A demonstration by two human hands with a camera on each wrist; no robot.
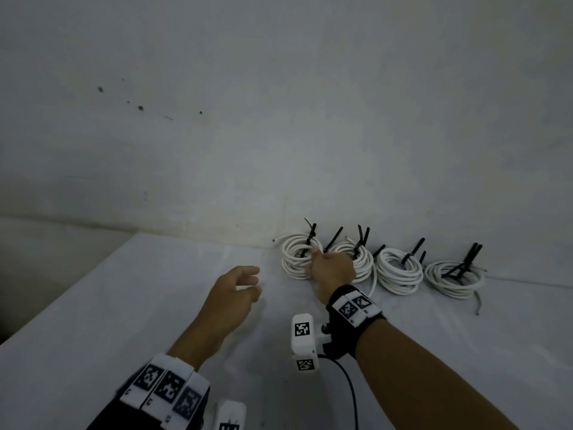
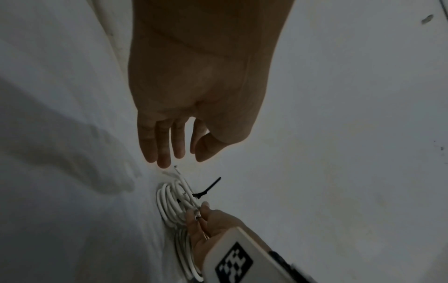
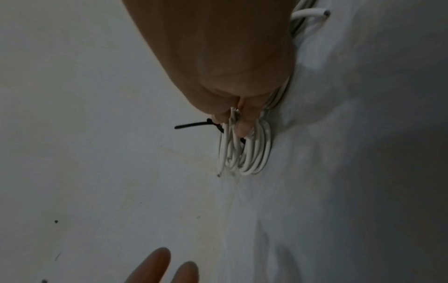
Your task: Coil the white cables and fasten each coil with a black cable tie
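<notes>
Four coils of white cable lie in a row along the far edge of the white table, against the wall, at about one to two o'clock from the person in the head view. Each carries black ties whose tails stick up and away toward the wall.

The right hand is on the leftmost coil, at the spot where it meets the second coil. The head view shows only the back of this hand. The right wrist view shows what that hides: the fingers curl into the coil's strands and grasp them, with the black tie just beside the fingertips, its tail pointing to nine o'clock in that picture. The left wrist view shows the same hand from the front, pinching the strands beside the tie.

The left hand hovers above the table at about nine o'clock from the leftmost coil, apart from it, fingers loosely bent and released, holding nothing. The left wrist view confirms the palm is bare, fingers pointing toward the coil's loose cable end.

The third coil and fourth coil lie untouched farther right; only the head view shows them.
</notes>
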